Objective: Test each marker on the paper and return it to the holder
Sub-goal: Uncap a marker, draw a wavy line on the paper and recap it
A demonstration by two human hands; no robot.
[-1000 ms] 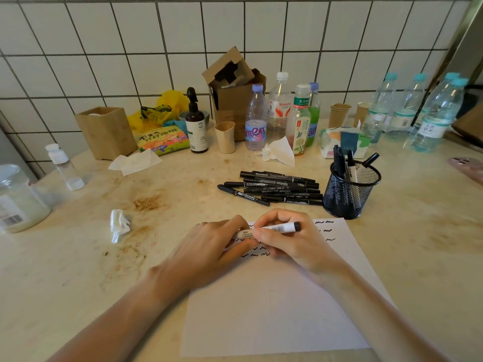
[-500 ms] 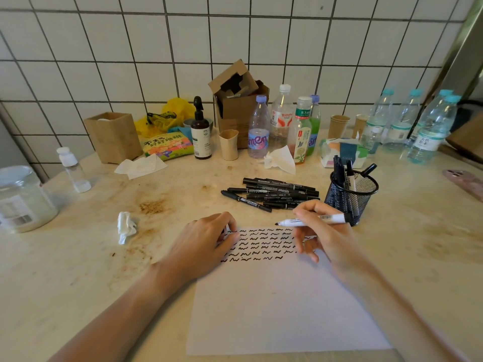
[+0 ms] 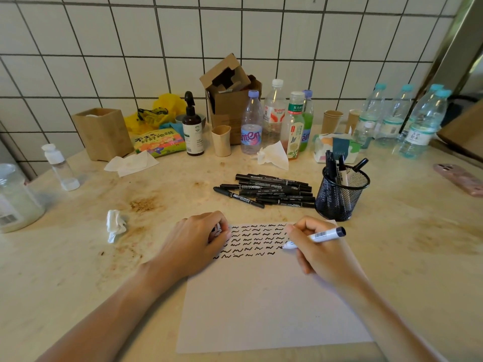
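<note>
Right hand (image 3: 317, 253) grips white marker (image 3: 315, 238), tip on paper (image 3: 261, 296) at right end of squiggle rows. Left hand (image 3: 194, 242) curled on paper's upper-left corner, pinching small white item, likely cap. Mesh holder (image 3: 339, 197) just beyond paper; black markers (image 3: 269, 190) lie left of holder.

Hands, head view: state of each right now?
Left hand: fingers curled on a small white cap, resting on the paper.
Right hand: grips a white marker, tip down at the paper.
</note>
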